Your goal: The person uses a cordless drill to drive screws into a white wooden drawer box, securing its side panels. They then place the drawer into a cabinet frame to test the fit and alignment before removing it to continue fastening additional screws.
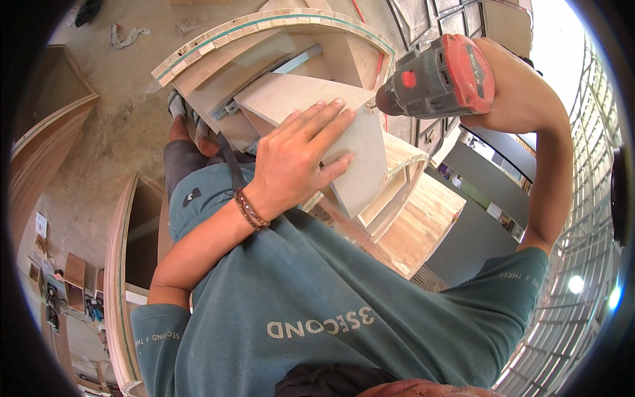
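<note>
My left hand (297,155) lies flat with spread fingers on a pale plywood panel (367,165), pressing it against a curved wooden cabinet frame (403,178). A braided bracelet (251,210) is on that wrist. My right hand (506,83) grips a red and grey cordless drill (440,76), held level. The drill's tip (372,104) touches the panel's upper right edge, just beyond my left fingertips. My teal shirt (344,298) fills the lower part of the view.
A curved layered plywood rim (264,23) arches over a metal drawer slide (291,66). Wooden cabinet boxes stand at the left (46,132) and lower left (132,251) on the dusty concrete floor (126,132). A metal window grid (582,251) runs along the right.
</note>
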### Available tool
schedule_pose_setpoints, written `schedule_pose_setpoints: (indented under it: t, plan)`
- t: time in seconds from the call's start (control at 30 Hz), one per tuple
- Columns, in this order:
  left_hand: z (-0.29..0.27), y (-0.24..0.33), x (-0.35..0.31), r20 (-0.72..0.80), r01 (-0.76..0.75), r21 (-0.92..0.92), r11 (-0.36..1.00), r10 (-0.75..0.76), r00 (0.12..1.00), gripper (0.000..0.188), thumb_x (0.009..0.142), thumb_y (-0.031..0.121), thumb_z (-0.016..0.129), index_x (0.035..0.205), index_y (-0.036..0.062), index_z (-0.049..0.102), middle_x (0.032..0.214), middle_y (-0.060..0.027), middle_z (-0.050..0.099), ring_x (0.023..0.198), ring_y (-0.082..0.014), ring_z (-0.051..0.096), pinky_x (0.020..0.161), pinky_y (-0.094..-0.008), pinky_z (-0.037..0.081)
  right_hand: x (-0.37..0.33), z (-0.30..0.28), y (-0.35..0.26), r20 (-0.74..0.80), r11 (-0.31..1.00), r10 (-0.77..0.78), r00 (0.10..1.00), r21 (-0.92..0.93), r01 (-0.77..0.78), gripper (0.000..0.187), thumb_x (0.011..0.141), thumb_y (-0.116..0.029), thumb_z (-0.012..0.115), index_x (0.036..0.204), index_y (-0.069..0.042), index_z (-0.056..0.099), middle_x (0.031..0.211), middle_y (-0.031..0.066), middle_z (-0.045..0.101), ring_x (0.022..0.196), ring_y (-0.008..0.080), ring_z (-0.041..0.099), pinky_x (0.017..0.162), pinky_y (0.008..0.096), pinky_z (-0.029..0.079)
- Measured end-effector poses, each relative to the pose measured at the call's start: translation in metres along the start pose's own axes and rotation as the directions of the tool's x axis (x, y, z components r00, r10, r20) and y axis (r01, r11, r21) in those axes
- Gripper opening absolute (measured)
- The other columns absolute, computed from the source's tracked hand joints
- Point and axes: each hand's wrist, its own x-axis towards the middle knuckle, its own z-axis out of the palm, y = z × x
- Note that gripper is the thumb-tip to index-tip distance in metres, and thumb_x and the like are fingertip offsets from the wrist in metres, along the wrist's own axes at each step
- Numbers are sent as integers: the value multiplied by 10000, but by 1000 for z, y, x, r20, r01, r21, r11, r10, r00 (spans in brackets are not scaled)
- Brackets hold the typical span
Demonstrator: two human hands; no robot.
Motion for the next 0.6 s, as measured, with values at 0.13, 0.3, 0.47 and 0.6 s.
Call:
schedule_pose_setpoints:
  t: [0.13,0.3,0.47,0.6]
  plan:
    - [0,1,2,-3,15,26,1000,-15,1000,603,810,301,833,1369,148,664,1398,-69,665,1252,-257,663,1035,-430,558,2,4,3,50,999,12,999,48,-15,652,640,-199,898,1202,-30,613,1125,165,616,1058,378,568,969,449,478]
    - [1,2,4,-8,13,25,1000,-13,1000,590,819,295,828,1369,155,666,1402,-70,662,1248,-266,664,1027,-434,562,-15,23,2,-151,991,-105,983,62,115,474,703,-172,815,1109,-4,638,990,197,666,941,404,615,891,450,505]
    - [-1,4,6,4,9,53,999,-9,1000,587,821,289,826,1378,186,672,1395,-65,666,1231,-266,673,1010,-417,570,-26,46,20,-369,985,-160,916,-1,171,377,748,-177,773,1056,4,652,889,213,670,877,439,600,897,453,485]
    - [0,4,6,7,10,61,998,-10,1000,592,815,291,830,1379,201,676,1383,-63,674,1214,-263,682,998,-403,577,-24,48,26,-301,978,-172,938,64,200,410,729,-209,799,1063,-14,664,876,199,674,858,440,595,885,448,488]
